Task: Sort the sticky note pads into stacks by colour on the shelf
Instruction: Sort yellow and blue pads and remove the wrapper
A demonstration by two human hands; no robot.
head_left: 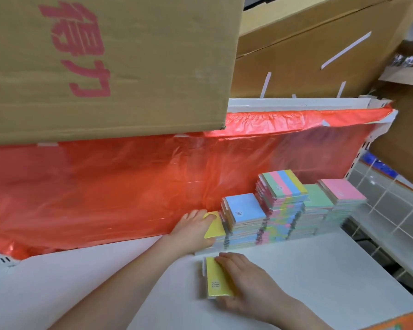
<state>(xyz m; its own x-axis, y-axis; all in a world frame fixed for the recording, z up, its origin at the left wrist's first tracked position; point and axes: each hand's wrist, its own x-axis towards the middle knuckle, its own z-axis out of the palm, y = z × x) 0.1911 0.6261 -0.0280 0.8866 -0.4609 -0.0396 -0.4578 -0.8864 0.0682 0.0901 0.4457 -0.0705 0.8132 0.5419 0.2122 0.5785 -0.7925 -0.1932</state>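
Note:
Along the back of the white shelf stand stacks of sticky note pads: a blue stack, a tall striped multicolour stack, a green stack and a pink stack. My left hand rests on a low yellow pad stack just left of the blue one, fingers straight on top. Nearer to me, my right hand holds a yellow pad on the shelf, fingers over its right side and thumb under its near edge.
Red plastic sheeting hangs behind the shelf. A large cardboard box with red print overhangs at upper left, more boxes behind. A white wire rack sits to the right. An orange edge shows at the lower right.

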